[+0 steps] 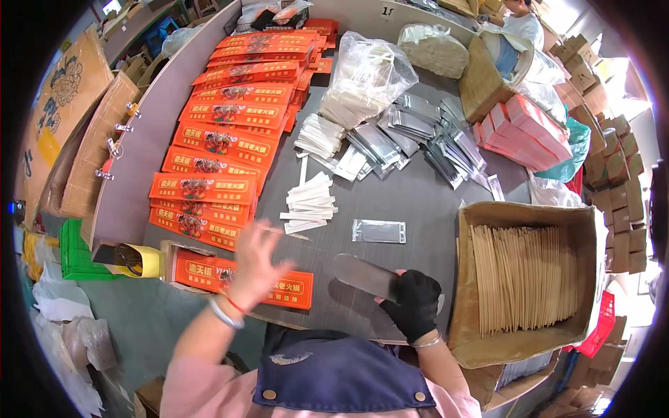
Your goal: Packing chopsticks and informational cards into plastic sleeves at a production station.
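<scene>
My left hand [254, 261], bare and blurred, hovers with fingers spread over a red printed sleeve [293, 288] lying at the table's front edge. In a black fingerless glove, my right hand [416, 304] grips a long flat grey strip [362, 276] with a rounded end, smeared by motion. Its exact kind is unclear. Just beyond lies a single flat grey packet [378, 231] with clear edges. A fanned stack of red printed sleeves [212, 164] runs up the left side of the table. Narrow white paper strips [309, 203] are heaped beside it.
Further back lie a pile of grey packets [408, 132] and a clear plastic bag [369, 73]. To my right stands a cardboard box [523, 212] of thin wooden sticks [526, 279]. Pink packs [523, 132] sit behind it. A grey partition [129, 157] borders the left.
</scene>
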The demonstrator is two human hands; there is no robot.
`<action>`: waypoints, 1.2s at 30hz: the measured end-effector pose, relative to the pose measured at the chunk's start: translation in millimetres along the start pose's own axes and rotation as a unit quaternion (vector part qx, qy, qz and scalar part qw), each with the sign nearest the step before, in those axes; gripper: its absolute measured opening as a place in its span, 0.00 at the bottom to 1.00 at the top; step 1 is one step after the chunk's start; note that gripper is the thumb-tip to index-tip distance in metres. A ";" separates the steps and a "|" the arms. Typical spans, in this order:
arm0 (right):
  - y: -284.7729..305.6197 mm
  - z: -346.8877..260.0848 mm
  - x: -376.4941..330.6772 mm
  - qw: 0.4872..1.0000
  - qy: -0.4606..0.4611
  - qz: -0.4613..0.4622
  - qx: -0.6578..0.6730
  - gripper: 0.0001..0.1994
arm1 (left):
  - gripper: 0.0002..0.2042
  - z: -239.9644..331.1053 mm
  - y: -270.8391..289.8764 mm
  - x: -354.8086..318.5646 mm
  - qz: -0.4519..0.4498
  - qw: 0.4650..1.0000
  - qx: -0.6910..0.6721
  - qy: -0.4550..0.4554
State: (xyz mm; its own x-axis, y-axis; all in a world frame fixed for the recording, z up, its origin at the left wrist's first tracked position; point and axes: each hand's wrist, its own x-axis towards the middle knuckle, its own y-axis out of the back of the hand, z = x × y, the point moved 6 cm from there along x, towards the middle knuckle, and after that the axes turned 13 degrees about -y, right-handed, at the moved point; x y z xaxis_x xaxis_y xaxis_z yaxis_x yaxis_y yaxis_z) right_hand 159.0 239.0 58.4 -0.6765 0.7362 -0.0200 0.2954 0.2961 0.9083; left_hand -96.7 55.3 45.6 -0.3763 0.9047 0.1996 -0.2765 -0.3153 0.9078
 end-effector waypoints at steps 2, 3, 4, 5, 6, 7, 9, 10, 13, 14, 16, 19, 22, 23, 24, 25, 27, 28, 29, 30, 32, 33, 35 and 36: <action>-0.9 -7.8 -4.3 1.000 0.013 0.000 -0.012 0.30 | 0.47 31.4 -34.2 -27.4 -0.087 0.994 -0.019 0.066; 0.4 -13.3 -7.7 0.999 0.031 0.001 -0.022 0.30 | 0.48 31.3 -41.7 -38.2 -0.059 0.994 -0.026 0.085; 2.2 -16.1 -8.2 0.999 0.032 -0.003 -0.024 0.30 | 0.48 30.3 -46.9 -40.3 -0.030 0.994 -0.035 0.101; 2.6 -19.9 -8.6 0.998 0.041 -0.017 -0.038 0.31 | 0.48 27.6 -49.9 -44.0 -0.031 0.993 -0.037 0.105; 1.4 -22.1 -9.7 0.997 0.050 -0.030 -0.051 0.31 | 0.49 23.8 -51.8 -46.3 -0.028 0.991 -0.070 0.110; -6.2 -16.3 -10.3 0.994 0.048 -0.061 -0.074 0.31 | 0.50 20.7 -53.2 -43.8 -0.023 0.988 -0.102 0.110; -14.6 -15.5 -9.2 0.992 0.049 -0.090 -0.071 0.31 | 0.50 17.9 -56.9 -42.5 -0.029 0.987 -0.108 0.114; -22.7 -15.8 -10.5 0.989 0.049 -0.121 -0.063 0.31 | 0.50 16.8 -58.8 -44.3 -0.039 0.986 -0.112 0.118; -55.4 -51.8 -11.2 0.987 0.070 -0.142 -0.015 0.31 | 0.51 22.7 -50.4 -40.4 -0.023 0.987 -0.119 0.109; -66.5 -63.4 -8.1 0.986 0.099 -0.133 0.001 0.31 | 0.51 22.9 -50.4 -36.8 -0.022 0.987 -0.120 0.105; -73.0 -67.7 -6.5 0.986 0.113 -0.114 0.049 0.31 | 0.45 23.4 -51.1 -31.5 -0.067 0.989 -0.107 0.082; -45.8 -45.5 7.4 0.987 0.114 -0.047 0.100 0.33 | 0.29 -3.0 -45.0 3.9 0.046 0.986 -0.158 0.018; 2.8 58.4 6.8 0.992 -0.054 0.109 0.036 0.26 | 0.12 -20.3 -39.0 48.7 0.116 0.992 0.026 -0.043; 19.5 99.4 -0.3 0.982 -0.117 0.148 0.021 0.24 | 0.12 -26.1 -42.3 52.9 0.120 0.991 0.026 -0.045; 31.9 148.8 -16.1 0.954 -0.223 0.198 0.028 0.22 | 0.08 -31.4 -49.3 58.2 0.101 0.993 0.026 -0.062; 42.8 184.9 -32.0 0.937 -0.260 0.225 -0.067 0.22 | 0.04 -33.8 -55.3 63.2 0.080 0.993 0.026 -0.081; 54.5 219.4 -55.9 0.908 -0.300 0.244 -0.161 0.22 | 0.04 -35.3 -58.4 65.5 0.065 0.993 0.020 -0.092; 55.8 226.3 -59.2 0.907 -0.314 0.221 -0.170 0.19 | 0.04 -35.4 -59.5 66.3 0.053 0.994 0.020 -0.096; 53.7 232.3 -61.7 0.906 -0.328 0.198 -0.179 0.17 | 0.04 -36.5 -60.4 67.2 0.051 0.994 0.021 -0.098; 50.5 235.7 -61.6 0.906 -0.329 0.197 -0.178 0.17 | 0.04 -35.8 -61.0 68.2 0.059 0.991 0.020 -0.118; 43.5 232.5 -52.5 0.889 -0.382 0.150 -0.203 0.11 | 0.04 -33.0 -57.6 71.7 0.065 0.988 0.021 -0.141; 42.8 228.4 -51.6 0.888 -0.384 0.149 -0.202 0.11 | 0.04 -32.9 -56.3 71.7 0.055 0.988 -0.013 -0.143; 43.4 218.9 -49.0 0.892 -0.371 0.165 -0.199 0.08 | 0.03 -34.6 -53.5 73.4 0.045 0.987 -0.045 -0.147; 43.0 219.7 -47.5 0.891 -0.373 0.165 -0.198 0.08 | 0.04 -35.4 -54.7 75.2 0.030 0.987 -0.040 -0.152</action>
State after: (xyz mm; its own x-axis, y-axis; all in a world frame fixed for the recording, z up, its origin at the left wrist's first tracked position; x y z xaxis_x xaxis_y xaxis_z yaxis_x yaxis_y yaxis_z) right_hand 352.1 350.4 6.6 0.0834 0.9870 0.1377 0.0352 -0.1410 0.9894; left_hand -141.1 130.4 -2.1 -0.1148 0.9238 0.3652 -0.3346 -0.3821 0.8614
